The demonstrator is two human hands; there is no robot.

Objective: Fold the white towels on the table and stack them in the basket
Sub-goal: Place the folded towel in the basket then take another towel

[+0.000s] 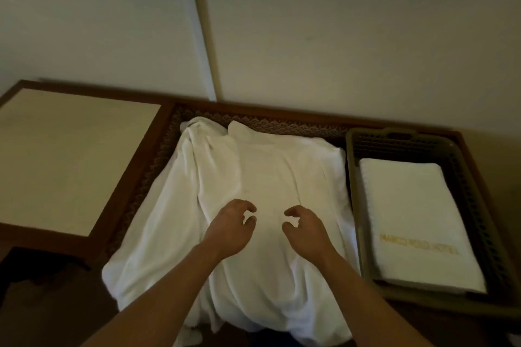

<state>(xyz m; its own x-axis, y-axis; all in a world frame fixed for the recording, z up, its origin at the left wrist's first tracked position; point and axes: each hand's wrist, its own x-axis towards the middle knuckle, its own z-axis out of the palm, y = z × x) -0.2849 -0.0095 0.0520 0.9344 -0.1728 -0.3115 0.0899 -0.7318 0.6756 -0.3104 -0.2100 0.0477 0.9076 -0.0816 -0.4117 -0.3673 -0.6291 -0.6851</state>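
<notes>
A large rumpled white towel (253, 171) lies spread over the dark wooden table (158, 149), its near edge hanging over the front. My left hand (229, 226) and my right hand (306, 229) hover side by side over the towel's middle, fingers loosely curled, thumbs and fingers apart, holding nothing. To the right stands a grey-brown plastic basket (352, 166) with slotted walls. Inside it lies a folded white towel (414, 219) with gold lettering near its front end.
A second wooden table with a pale inset top (70, 160) stands to the left, touching the first. A pale panelled wall (310, 36) rises right behind both tables. Dark floor shows at the lower left.
</notes>
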